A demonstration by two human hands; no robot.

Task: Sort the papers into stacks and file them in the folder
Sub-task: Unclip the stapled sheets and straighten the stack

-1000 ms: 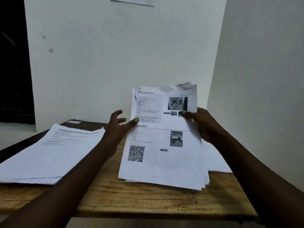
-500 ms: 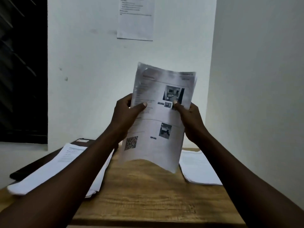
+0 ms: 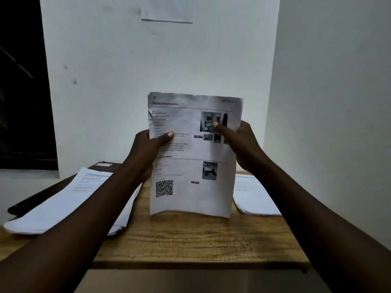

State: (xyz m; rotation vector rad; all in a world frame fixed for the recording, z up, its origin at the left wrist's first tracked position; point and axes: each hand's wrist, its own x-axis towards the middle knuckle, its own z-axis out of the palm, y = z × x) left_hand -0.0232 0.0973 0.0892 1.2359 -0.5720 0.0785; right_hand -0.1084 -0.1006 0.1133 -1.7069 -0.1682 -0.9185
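the sheaf of papers (image 3: 192, 157) stands upright over the middle of the bench (image 3: 201, 240), its lower edge bowed. if it is tapped down crooked, i judge that sheets could buckle, slip out and mix with the left stack (image 3: 63, 204) or the right stack (image 3: 254, 197). the left hand (image 3: 146, 149) and right hand (image 3: 243, 144) grip its side edges, thumbs on the printed face and the other fingers curled behind, hidden. a dark flat thing (image 3: 36, 200), maybe the folder, lies under the left stack.
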